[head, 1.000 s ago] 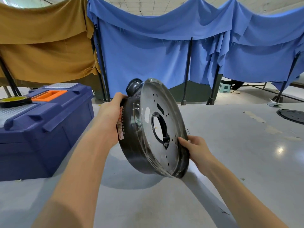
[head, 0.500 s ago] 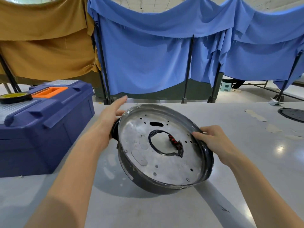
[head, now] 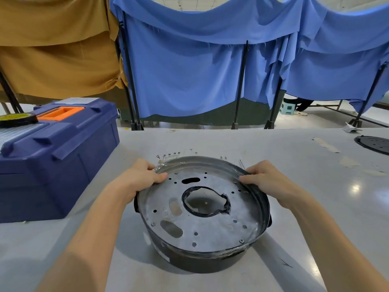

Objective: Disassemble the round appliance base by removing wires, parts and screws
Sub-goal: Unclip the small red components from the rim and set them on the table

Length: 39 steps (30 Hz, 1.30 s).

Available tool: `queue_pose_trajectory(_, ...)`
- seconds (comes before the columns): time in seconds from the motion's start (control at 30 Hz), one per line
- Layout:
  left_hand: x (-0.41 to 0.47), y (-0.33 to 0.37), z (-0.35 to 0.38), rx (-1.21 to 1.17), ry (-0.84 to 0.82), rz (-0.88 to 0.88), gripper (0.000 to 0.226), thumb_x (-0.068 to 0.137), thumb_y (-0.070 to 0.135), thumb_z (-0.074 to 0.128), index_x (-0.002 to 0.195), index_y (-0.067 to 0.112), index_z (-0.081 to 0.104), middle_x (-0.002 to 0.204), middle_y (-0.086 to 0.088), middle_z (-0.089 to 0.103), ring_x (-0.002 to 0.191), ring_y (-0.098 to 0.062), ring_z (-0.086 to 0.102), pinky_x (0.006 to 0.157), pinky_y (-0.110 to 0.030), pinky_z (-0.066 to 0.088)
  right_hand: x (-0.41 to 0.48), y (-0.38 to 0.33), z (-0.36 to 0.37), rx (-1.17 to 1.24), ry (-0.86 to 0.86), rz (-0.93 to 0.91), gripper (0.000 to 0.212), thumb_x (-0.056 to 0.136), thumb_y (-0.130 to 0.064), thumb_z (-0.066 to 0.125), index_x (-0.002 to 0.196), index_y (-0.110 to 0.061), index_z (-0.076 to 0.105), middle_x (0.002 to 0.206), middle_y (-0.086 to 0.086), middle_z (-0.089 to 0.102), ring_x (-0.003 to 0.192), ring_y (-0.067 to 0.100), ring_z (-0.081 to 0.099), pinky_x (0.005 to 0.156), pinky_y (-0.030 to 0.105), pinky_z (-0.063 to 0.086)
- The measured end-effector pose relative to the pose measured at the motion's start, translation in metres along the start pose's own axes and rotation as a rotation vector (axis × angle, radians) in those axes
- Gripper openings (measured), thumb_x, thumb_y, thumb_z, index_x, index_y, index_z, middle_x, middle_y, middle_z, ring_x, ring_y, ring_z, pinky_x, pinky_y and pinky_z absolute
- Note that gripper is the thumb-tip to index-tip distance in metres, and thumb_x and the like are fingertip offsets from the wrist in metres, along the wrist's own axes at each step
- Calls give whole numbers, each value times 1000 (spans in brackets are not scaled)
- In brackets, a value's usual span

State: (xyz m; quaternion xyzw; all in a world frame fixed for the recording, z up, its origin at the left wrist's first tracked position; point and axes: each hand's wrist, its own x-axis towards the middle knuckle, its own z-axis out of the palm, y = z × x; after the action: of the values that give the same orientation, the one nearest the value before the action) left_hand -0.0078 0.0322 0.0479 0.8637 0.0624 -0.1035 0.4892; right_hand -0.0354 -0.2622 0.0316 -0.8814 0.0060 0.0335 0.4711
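The round appliance base (head: pixel 210 234) is a black bowl-shaped shell with a silver metal plate inside, pierced by small holes, slots and a large ragged central opening. It lies face up near the table's front, tilted slightly toward me. My left hand (head: pixel 141 178) grips its far left rim, thumb on the plate. My right hand (head: pixel 265 178) grips the far right rim. Several small loose screws (head: pixel 168 155) and a thin wire (head: pixel 242 164) lie on the table just behind the base. One screw (head: pixel 241 241) sits in the plate near its front edge.
A dark blue toolbox (head: pixel 52 157) with an orange handle stands at the left, a roll of tape (head: pixel 17 119) on its lid. A black round part (head: pixel 373 144) lies at the table's far right. Blue and brown cloth screens hang behind the grey table (head: pixel 315 207).
The base swung from standing on edge to lying nearly flat, face up, and lower and nearer to me. Both hands shifted to its far rim. The loose screws behind it came into sight.
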Motion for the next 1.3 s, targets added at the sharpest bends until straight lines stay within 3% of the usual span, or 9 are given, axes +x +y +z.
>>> queue_pose_trajectory(0.37, 10, -25, 17, 148, 54, -35, 27, 93, 8, 58, 75, 17, 41, 82, -3, 44, 78, -21, 44, 67, -28, 37, 7, 9, 14, 7, -38, -11, 38, 90, -14, 63, 62, 7, 47, 62, 11, 30, 58, 22, 27, 53, 31, 22)
queue_pose_trajectory(0.43, 10, -24, 16, 180, 82, -26, 12, 94, 6, 54, 90, 15, 48, 97, -6, 45, 90, -24, 45, 75, -28, 38, 9, 10, 18, 25, -36, -14, 41, 89, -17, 64, 61, 6, 45, 60, 10, 28, 57, 21, 25, 53, 31, 21)
queue_pose_trajectory(0.57, 10, -22, 12, 349, 69, -1, 46, 95, 3, 47, 140, 7, 41, 132, -18, 49, 98, -29, 49, 78, -27, 38, 14, 12, 22, 77, 16, -18, 47, 87, -28, 69, 64, 9, 54, 59, 11, 38, 56, 21, 34, 58, 34, 29)
queue_pose_trajectory(0.7, 10, -19, 11, 391, 92, 35, 53, 91, 6, 54, 141, 15, 38, 124, -15, 54, 106, -34, 56, 76, -32, 42, 18, 16, 27, 102, 145, -54, 50, 83, -40, 73, 78, 9, 67, 68, 14, 52, 62, 21, 45, 63, 34, 37)
queue_pose_trajectory(0.8, 9, -17, 17, 326, 149, 184, 64, 89, 20, 67, 142, 32, 34, 109, -7, 53, 99, -23, 51, 78, -31, 41, 20, 14, 29, 89, 221, -93, 57, 84, -41, 72, 69, 13, 59, 61, 12, 41, 58, 20, 36, 59, 31, 30)
queue_pose_trajectory(0.93, 12, -19, 23, 434, 130, 264, 57, 89, 26, 68, 139, 35, 44, 141, -6, 50, 129, -27, 45, 104, -39, 41, 24, 12, 30, 79, 240, -118, 53, 88, -41, 67, 67, 8, 64, 56, 12, 44, 53, 19, 37, 55, 30, 32)
queue_pose_trajectory(1.07, 10, -20, 21, 523, 171, 254, 56, 88, 28, 69, 139, 29, 47, 141, -6, 50, 127, -28, 47, 101, -37, 41, 32, 21, 20, 151, 434, -53, 35, 93, -26, 63, 69, -2, 71, 50, 3, 63, 42, 15, 55, 52, 31, 50)
queue_pose_trajectory(1.2, 6, -14, 23, 635, 262, 180, 47, 87, 20, 69, 130, 18, 51, 125, -10, 55, 108, -29, 54, 86, -35, 44, 44, 36, -8, -76, 536, 68, 14, 87, -19, 69, 85, -6, 72, 76, 5, 73, 72, 21, 69, 78, 42, 57)
queue_pose_trajectory(1.3, 8, -4, 32, 684, 309, 319, 54, 85, 3, 62, 134, 19, 46, 125, -9, 51, 111, -28, 51, 91, -38, 46, 48, 46, -6, -161, 457, 133, 25, 81, -25, 77, 94, -6, 70, 94, 9, 71, 90, 27, 65, 82, 41, 53)
